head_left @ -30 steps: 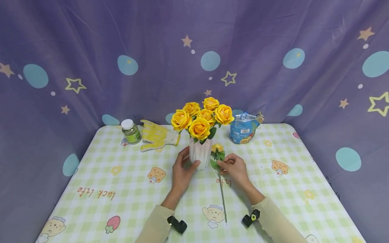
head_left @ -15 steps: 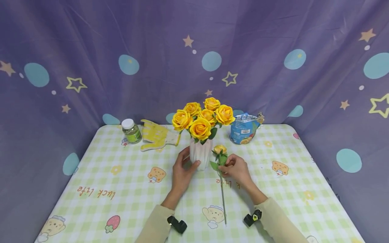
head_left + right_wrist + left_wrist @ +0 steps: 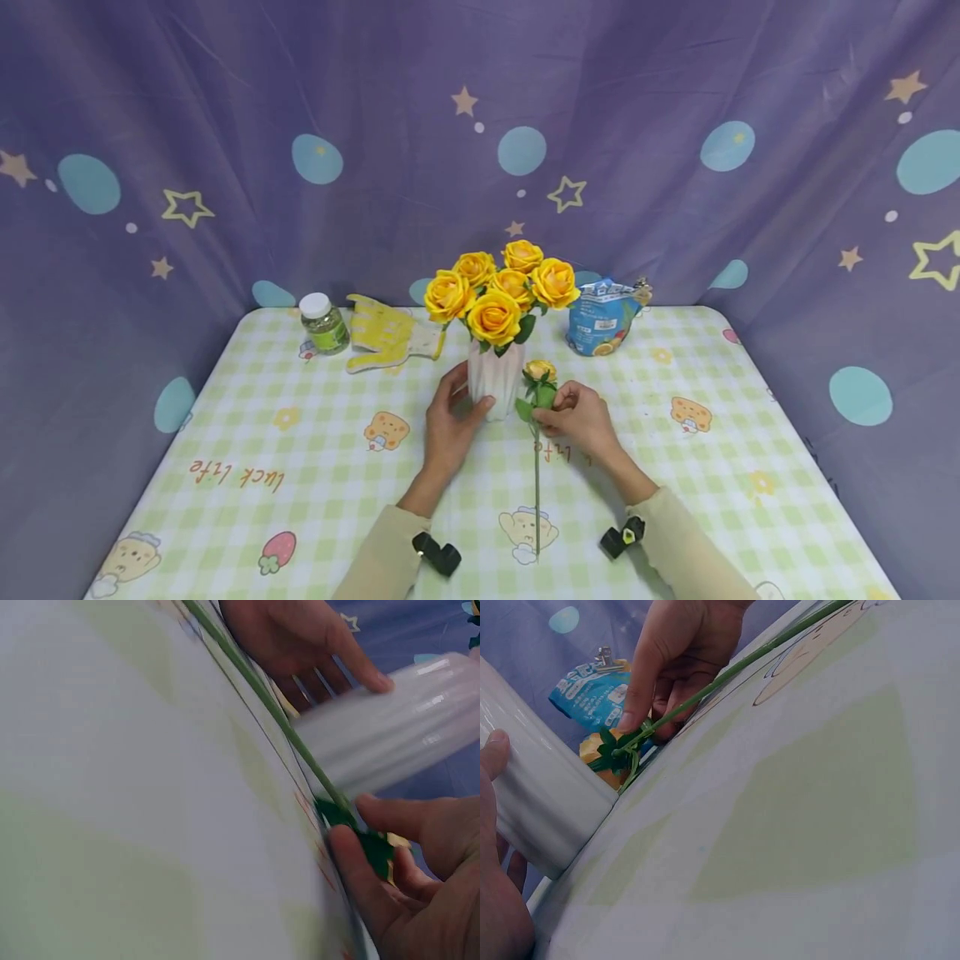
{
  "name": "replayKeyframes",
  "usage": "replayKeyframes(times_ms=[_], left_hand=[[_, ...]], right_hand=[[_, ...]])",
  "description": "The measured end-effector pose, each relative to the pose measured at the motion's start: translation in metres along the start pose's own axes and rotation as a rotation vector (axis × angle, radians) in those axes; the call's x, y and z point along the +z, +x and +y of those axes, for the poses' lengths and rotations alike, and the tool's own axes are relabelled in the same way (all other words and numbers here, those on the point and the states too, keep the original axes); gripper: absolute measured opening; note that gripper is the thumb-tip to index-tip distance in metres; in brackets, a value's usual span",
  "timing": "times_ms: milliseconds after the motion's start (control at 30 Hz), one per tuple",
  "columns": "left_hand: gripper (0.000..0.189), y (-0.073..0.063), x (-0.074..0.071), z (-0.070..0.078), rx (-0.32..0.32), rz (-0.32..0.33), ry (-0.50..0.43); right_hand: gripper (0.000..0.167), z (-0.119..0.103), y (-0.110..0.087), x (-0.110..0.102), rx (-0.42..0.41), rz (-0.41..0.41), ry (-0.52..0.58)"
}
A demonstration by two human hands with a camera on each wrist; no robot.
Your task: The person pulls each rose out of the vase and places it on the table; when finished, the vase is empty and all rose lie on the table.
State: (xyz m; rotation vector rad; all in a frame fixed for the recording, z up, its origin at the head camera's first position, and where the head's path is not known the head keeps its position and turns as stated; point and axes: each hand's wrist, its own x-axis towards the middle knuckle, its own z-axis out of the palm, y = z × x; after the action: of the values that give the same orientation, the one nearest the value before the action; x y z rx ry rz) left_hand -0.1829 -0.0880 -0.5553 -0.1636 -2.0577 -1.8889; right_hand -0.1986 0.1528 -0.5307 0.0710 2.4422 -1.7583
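Note:
A white ribbed vase [image 3: 498, 379] stands upright mid-table with several yellow roses [image 3: 495, 317] in it. My left hand [image 3: 452, 427] holds the vase from its left side, thumb on the front and fingers behind. Right of the vase, my right hand [image 3: 581, 421] pinches a single yellow rose [image 3: 540, 371] at its stem, just below the bloom and by the leaves. That green stem [image 3: 537, 492] points toward me, low over the tablecloth. In the right wrist view, thumb and index finger meet at the leaves [image 3: 375, 851], which partly hide the bloom.
Behind to the left are a jar with a white lid [image 3: 325, 325] and a yellow-and-white glove [image 3: 390, 333]. A blue bag [image 3: 600, 317] closed with a clip stands at the back right. A checked cloth [image 3: 337, 517] covers the table; a purple curtain [image 3: 375, 100] hangs behind.
The single rose has turned in my right hand: its bloom shifted right, then slightly back, and the stem's lower end swung left. My left hand and the vase stay in place.

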Motion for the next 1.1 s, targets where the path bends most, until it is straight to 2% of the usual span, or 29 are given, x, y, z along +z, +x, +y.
replayKeyframes(times_ms=[267,467,767,967,1100], left_hand=[[0.067,0.000,0.001,0.000,-0.011,-0.001,-0.007],[0.066,0.000,0.001,-0.001,0.002,-0.005,-0.006],[0.066,0.000,-0.001,0.004,-0.016,-0.019,-0.023],[0.066,0.000,-0.001,0.003,-0.025,-0.021,-0.012],[0.067,0.000,-0.001,0.004,-0.031,-0.012,-0.011]], right_hand=[[0.036,-0.004,0.003,-0.023,-0.006,-0.065,-0.085],[0.033,-0.020,0.000,-0.041,-0.056,-0.011,-0.091],[0.027,-0.048,-0.009,-0.051,-0.213,0.063,0.126],[0.022,-0.066,-0.020,-0.047,-0.332,0.121,0.232],[0.022,-0.076,-0.025,-0.040,-0.401,0.166,0.345]])
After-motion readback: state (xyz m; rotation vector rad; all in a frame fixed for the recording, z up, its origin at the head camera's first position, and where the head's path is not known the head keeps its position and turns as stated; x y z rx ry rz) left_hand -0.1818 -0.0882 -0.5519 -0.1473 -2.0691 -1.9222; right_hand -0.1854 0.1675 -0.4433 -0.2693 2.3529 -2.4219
